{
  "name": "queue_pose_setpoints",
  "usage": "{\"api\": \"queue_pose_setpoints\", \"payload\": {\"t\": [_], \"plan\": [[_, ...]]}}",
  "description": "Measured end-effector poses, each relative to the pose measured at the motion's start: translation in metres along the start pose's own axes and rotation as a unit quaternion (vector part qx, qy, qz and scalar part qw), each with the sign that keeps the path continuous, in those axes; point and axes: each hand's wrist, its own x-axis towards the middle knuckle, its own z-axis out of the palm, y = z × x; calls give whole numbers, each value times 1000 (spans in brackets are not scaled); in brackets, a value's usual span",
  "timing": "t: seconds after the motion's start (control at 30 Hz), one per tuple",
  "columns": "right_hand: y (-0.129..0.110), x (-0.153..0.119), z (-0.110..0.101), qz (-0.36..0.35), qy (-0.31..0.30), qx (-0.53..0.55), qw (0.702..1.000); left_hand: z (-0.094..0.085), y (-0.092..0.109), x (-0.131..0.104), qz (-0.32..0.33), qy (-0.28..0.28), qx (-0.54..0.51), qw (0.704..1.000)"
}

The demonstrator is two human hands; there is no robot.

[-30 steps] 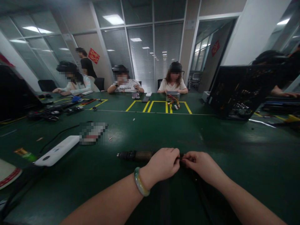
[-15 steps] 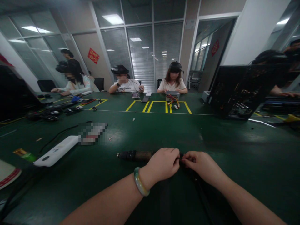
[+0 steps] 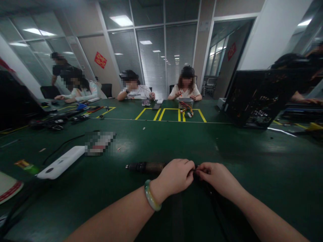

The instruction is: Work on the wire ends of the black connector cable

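A dark, barrel-shaped electric screwdriver [image 3: 153, 167] lies across the green table with its metal tip toward the left. Over its rear end my left hand [image 3: 176, 174] is closed, the fingers curled and hiding what they grip there; a green and yellow bangle [image 3: 152, 196] circles that wrist. My right hand [image 3: 213, 173] meets it fingertip to fingertip, pinching at a small dark piece by the tool's tail. A black cable [image 3: 214, 201] runs from below the right fingers toward the near edge. The pinched part itself is mostly covered.
At left lie a white power bank-like block [image 3: 62, 163], a blurred-out flat item [image 3: 101, 143] and a green bottle [image 3: 27, 166]. A black computer case [image 3: 252, 97] stands at right. Across the green table [image 3: 166, 137] co-workers sit, one behind a metal box with coloured wires [image 3: 186, 104].
My hands stay almost in place, with only a slight shift at the fingertips. Across the table, a co-worker has raised a hand above the wired box; the standing person has moved left.
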Motion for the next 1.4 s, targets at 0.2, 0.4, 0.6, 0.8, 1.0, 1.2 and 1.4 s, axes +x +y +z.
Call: {"api": "queue_pose_setpoints", "payload": {"t": [0.2,0.4,0.6,0.8,1.0,1.2,1.4], "plan": [[0,0,1,-3,1,9,1000,-2,1,0,-8,-3,2,1000],[2,0,0,1,-2,8,1000,-5,4,1,-13,-12,9,1000],[5,0,0,-2,-4,17,1000,-4,3,1,-5,-8,10,1000],[1,0,1,-2,2,10,1000,-2,2,0,-9,-2,9,1000],[1,1,0,-7,-2,7,1000,-2,2,0,-7,-5,12,1000],[3,1,1,-6,-4,3,1000,-1,0,0,11,-2,8,1000],[4,0,0,-11,-4,21,1000,1,0,0,7,6,1,1000]]}}
